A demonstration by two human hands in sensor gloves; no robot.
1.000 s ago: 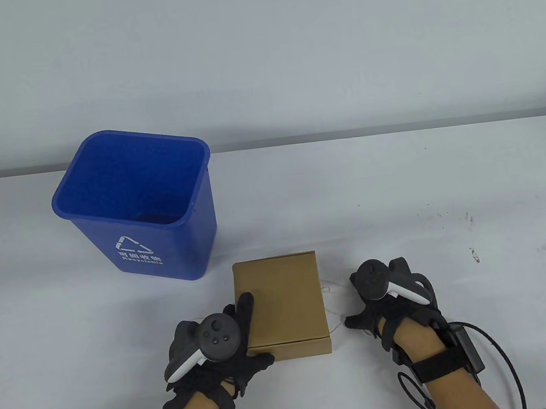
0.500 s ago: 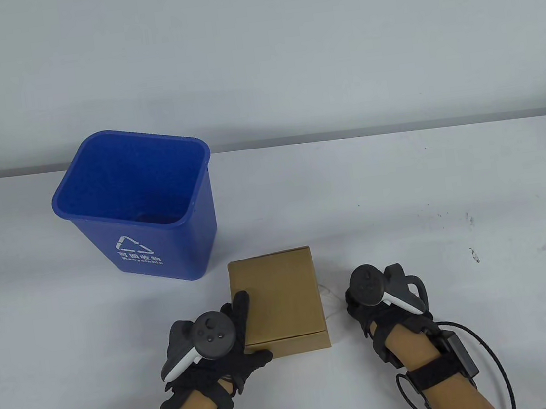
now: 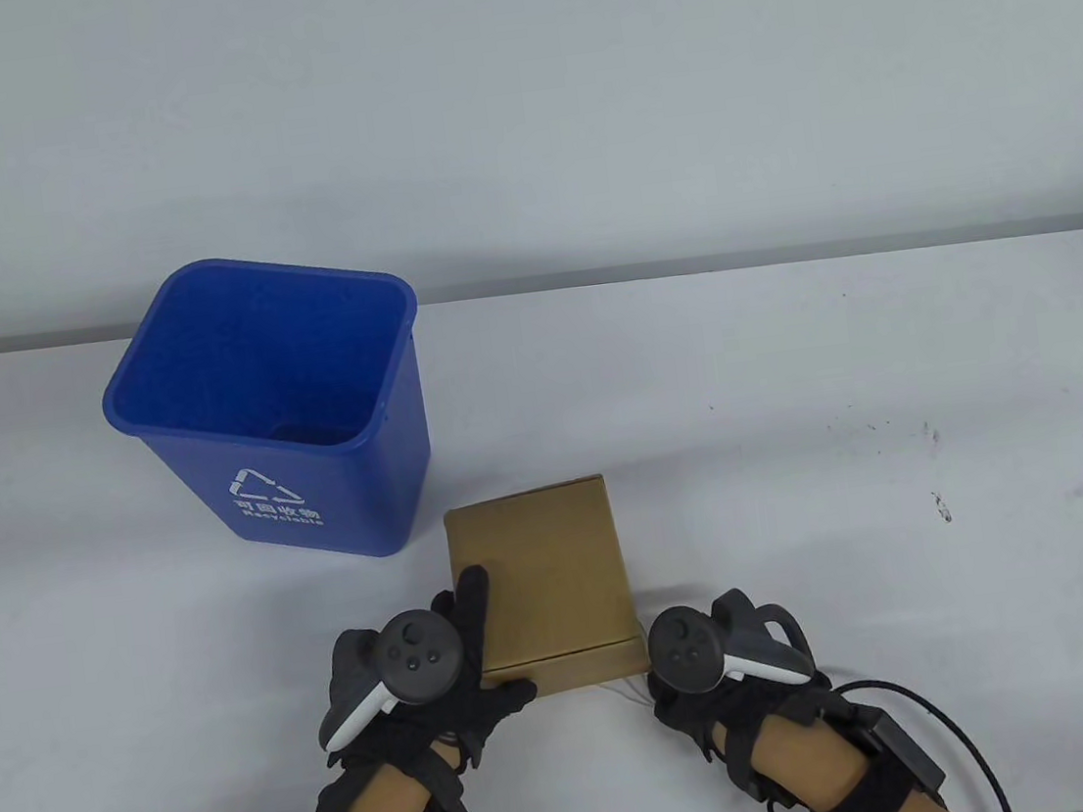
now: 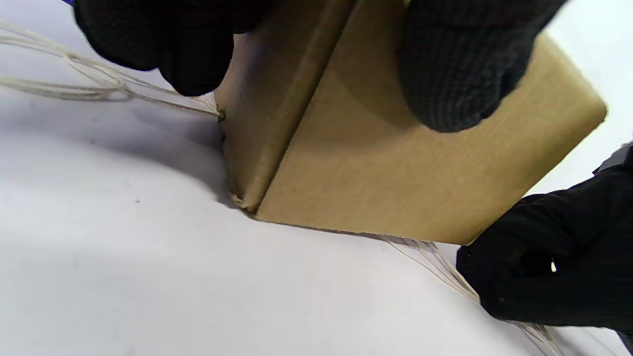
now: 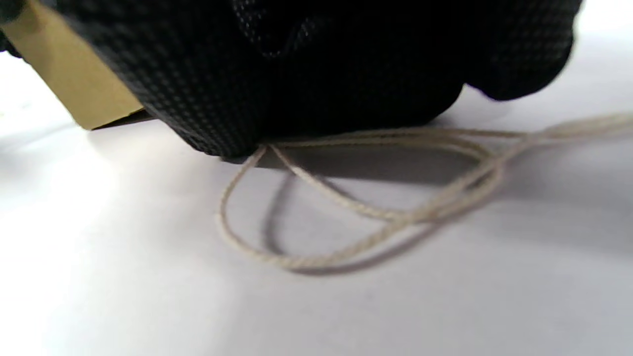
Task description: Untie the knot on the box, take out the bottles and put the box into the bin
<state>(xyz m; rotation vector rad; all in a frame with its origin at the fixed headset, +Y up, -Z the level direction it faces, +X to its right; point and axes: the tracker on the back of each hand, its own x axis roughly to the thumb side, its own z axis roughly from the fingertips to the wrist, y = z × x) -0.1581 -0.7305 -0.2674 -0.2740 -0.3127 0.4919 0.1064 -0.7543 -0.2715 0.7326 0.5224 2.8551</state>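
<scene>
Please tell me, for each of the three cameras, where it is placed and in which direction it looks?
Table view: above the near edge, looking down; shows blue bin, box, left hand, right hand.
Left wrist view: low on the left wrist, facing the box; left fingers on it, right hand on string.
Right wrist view: close to the table, under the right hand; string loop.
Shared: all three show the box; both wrist views show string.

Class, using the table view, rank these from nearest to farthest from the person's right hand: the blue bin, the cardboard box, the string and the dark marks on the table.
1. String: at the right hand, on its left.
2. Cardboard box: just left, beyond the hand.
3. Dark marks: far right of the table.
4. Blue bin: far left.
</scene>
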